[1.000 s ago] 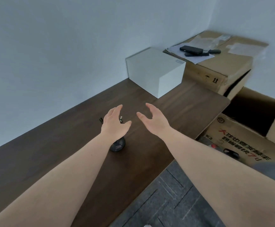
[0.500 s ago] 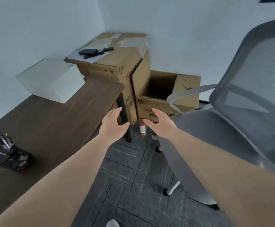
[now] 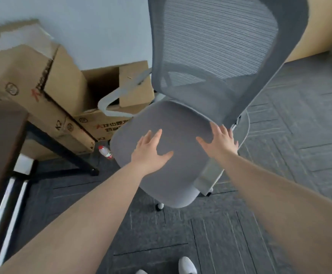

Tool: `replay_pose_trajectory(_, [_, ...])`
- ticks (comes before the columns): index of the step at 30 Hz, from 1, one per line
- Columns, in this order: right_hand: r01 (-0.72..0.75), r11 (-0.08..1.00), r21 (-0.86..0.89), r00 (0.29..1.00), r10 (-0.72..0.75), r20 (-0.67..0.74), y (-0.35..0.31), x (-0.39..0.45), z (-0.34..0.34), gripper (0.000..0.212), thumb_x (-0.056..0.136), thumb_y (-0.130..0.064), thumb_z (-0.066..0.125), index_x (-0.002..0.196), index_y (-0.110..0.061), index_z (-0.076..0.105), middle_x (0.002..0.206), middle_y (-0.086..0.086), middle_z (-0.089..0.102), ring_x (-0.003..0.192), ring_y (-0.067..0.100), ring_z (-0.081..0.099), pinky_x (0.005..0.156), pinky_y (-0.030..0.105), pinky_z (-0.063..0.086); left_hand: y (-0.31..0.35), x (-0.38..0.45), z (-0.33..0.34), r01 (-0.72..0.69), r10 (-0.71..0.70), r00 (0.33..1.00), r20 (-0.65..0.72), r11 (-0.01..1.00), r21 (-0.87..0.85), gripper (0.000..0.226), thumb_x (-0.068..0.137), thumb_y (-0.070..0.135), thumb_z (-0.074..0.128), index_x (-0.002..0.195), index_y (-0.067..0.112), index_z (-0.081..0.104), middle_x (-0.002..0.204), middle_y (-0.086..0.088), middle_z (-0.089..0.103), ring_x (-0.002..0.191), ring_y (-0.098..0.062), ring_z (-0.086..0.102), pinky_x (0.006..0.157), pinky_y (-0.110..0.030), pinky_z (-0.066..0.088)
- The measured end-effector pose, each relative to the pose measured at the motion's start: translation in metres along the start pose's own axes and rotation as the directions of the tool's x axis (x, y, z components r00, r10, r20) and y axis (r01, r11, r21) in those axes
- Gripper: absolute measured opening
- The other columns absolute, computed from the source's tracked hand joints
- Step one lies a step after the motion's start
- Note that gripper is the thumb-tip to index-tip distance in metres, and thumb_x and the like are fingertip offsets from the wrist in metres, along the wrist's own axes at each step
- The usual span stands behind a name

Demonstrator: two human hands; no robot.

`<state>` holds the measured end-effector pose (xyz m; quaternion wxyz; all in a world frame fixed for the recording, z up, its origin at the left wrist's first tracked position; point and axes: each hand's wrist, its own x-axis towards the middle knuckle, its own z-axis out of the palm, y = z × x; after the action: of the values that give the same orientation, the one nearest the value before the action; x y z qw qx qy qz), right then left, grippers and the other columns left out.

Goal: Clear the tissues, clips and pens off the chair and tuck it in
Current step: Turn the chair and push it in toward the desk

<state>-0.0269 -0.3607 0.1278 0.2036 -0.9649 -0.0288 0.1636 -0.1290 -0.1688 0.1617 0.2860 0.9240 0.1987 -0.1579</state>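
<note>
Standing on grey carpet tiles (image 3: 280,175), right of the dark table (image 3: 1,139) and well apart from it: grey mesh chair (image 3: 210,56), backrest on the far side, facing the near side. Not yet tucked in. Seat (image 3: 173,186) showing bare — no tissues, clips or pens lying anywhere on the visible cushion; clearing judged complete, tucking in judged outstanding.

Stacked at far left behind the table: cardboard boxes (image 3: 22,72), one gaping open. Lying on the floor between boxes and seat: small red-capped bottle (image 3: 105,152), a possible obstruction to the castors.

Hovering over the seat, both empty: left hand (image 3: 151,150), fingers spread, near the cushion's middle; right hand (image 3: 220,141), fingers spread, reaching toward the far right corner by the backrest. Contact with the fabric not determinable. Next requirement, by judgement: gripping the chair and rolling it left, under the table.
</note>
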Motion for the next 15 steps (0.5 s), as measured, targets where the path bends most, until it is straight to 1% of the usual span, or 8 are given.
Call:
replay_pose_trajectory(3, [-0.102,0.994,0.027,0.994,0.103,-0.033,0.046,0.006,-0.003,0.083,0.087,-0.06,0.052,0.152,-0.035,0.006,0.163,0.002,0.005,0.15,0.029,-0.001,0.118,0.053,0.015,0.026,0.008,0.034,-0.064,0.06,0.992,0.107,0.998,0.029,0.087,0.082,0.063,0.052,0.147,0.041,-0.001,0.161,0.004,-0.005,0.148,-0.025,-0.005,0.118,-0.05,0.015])
replay_pose_trajectory(5, [-0.143,0.985,0.093,0.988,0.148,-0.048,0.07,0.009,-0.005,0.085,0.087,-0.056,0.054,0.153,-0.033,0.004,0.163,0.004,0.002,0.15,0.028,-0.002,0.119,0.05,0.017,0.041,0.009,0.054,-0.116,0.105,0.98,0.17,0.992,0.056,0.088,0.082,0.065,0.05,0.147,0.042,-0.004,0.161,0.004,-0.008,0.148,-0.025,-0.006,0.119,-0.05,0.014])
replay_pose_trajectory(8, [-0.203,0.961,0.191,0.977,0.211,-0.022,0.093,0.016,-0.005,0.088,0.088,-0.052,0.057,0.153,-0.032,0.0,0.163,0.002,-0.002,0.15,0.025,-0.003,0.115,0.05,0.023,0.059,0.01,0.08,-0.176,0.159,0.959,0.235,0.983,0.054,0.091,0.08,0.067,0.051,0.147,0.042,-0.006,0.161,0.003,-0.01,0.148,-0.025,-0.008,0.119,-0.05,0.012])
replay_pose_trajectory(10, [-0.21,0.952,0.225,0.976,0.218,-0.008,0.1,0.024,-0.003,0.09,0.088,-0.051,0.058,0.153,-0.03,-0.001,0.163,0.002,-0.003,0.15,0.024,-0.001,0.116,0.049,0.024,0.066,0.012,0.094,-0.195,0.181,0.945,0.274,0.98,0.027,0.093,0.08,0.065,0.053,0.147,0.042,-0.007,0.161,0.002,-0.011,0.148,-0.026,-0.009,0.119,-0.05,0.01])
replay_pose_trajectory(12, [-0.189,0.956,0.226,0.981,0.194,0.0,0.104,0.031,0.0,0.091,0.088,-0.051,0.058,0.154,-0.027,0.0,0.163,0.003,-0.002,0.15,0.025,0.002,0.118,0.048,0.023,0.071,0.015,0.106,-0.21,0.194,0.929,0.314,0.977,0.019,0.093,0.081,0.061,0.056,0.147,0.042,-0.007,0.16,0.001,-0.013,0.148,-0.027,-0.008,0.12,-0.048,0.009])
replay_pose_trajectory(14, [-0.159,0.963,0.219,0.987,0.16,0.015,0.105,0.039,0.006,0.091,0.088,-0.051,0.057,0.154,-0.022,0.002,0.163,0.004,-0.001,0.15,0.025,0.003,0.119,0.045,0.02,0.073,0.015,0.114,-0.223,0.204,0.917,0.342,0.975,0.014,0.091,0.083,0.056,0.057,0.147,0.043,-0.006,0.16,0.002,-0.013,0.148,-0.029,-0.003,0.12,-0.048,0.011])
replay_pose_trajectory(15, [-0.142,0.963,0.229,0.99,0.14,0.022,0.104,0.042,0.009,0.091,0.088,-0.053,0.056,0.154,-0.021,0.004,0.163,0.005,-0.001,0.15,0.026,0.004,0.119,0.044,0.021,0.073,0.015,0.117,-0.229,0.21,0.914,0.348,0.973,0.013,0.089,0.084,0.053,0.058,0.147,0.043,-0.005,0.16,0.002,-0.013,0.148,-0.029,0.0,0.12,-0.047,0.014])
